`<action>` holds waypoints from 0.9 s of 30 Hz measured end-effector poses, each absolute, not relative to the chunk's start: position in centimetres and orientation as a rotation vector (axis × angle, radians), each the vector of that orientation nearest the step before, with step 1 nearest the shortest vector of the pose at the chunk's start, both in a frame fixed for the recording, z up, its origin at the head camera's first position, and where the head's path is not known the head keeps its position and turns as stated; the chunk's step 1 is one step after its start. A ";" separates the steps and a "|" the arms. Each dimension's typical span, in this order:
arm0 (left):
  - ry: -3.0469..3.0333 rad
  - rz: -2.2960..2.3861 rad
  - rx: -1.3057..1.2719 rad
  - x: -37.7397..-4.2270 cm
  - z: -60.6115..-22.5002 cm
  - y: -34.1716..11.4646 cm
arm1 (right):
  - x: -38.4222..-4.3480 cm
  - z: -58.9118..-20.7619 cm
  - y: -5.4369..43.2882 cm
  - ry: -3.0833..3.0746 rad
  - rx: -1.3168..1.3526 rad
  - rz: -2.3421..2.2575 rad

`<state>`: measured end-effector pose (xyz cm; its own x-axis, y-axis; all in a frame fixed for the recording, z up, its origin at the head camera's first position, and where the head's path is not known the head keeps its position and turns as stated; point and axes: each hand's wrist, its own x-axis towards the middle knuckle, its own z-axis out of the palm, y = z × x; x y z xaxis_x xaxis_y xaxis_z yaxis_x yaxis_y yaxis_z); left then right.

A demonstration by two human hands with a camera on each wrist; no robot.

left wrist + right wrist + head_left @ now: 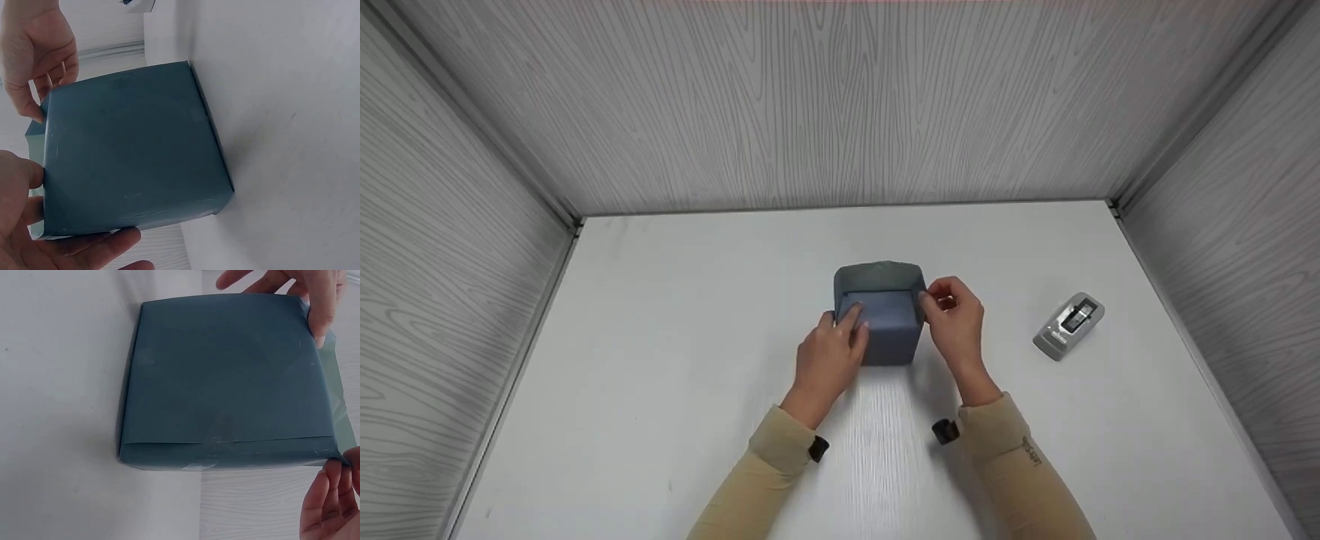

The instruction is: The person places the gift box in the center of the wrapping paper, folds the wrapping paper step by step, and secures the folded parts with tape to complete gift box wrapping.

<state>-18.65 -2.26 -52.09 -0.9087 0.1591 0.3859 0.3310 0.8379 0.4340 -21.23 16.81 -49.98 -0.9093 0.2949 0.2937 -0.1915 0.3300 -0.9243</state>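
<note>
A box wrapped in blue-grey paper [889, 346] stands on the white table, with a paler paper flap [877, 277] rising at its far side. My left hand [829, 356] grips the box's left edge; some fingers lie along that side while others rest on top. In the left wrist view, its fingers [109, 250] run beside the box. At the top right corner, my right hand [958, 319] pinches the edge of the wrapping paper between thumb and fingers. The right wrist view shows that pinched paper corner [339, 454] bunched a little, with the pale inner side of the paper behind it.
To the right on the table lies a small grey object [1069, 326] with a dark window, perhaps a tape dispenser. Wood-grain panels [840, 105] enclose the table [660, 337] at the back and both sides.
</note>
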 end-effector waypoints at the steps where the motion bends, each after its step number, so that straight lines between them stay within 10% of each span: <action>1: -2.683 -0.720 -0.369 -18.6 -52.1 -2.3 | -21.3 -49.9 16.8 -2.195 -0.090 1.603; 27: -2.615 -0.715 -0.381 -18.7 -52.5 -2.1 | -19.9 -49.9 16.9 -2.321 -0.076 1.389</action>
<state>-18.66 -2.15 -52.52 -0.8826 0.1524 0.4448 0.3575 0.8318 0.4246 -19.85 16.88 -49.94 -0.9050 0.2626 0.3347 -0.1708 0.4963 -0.8512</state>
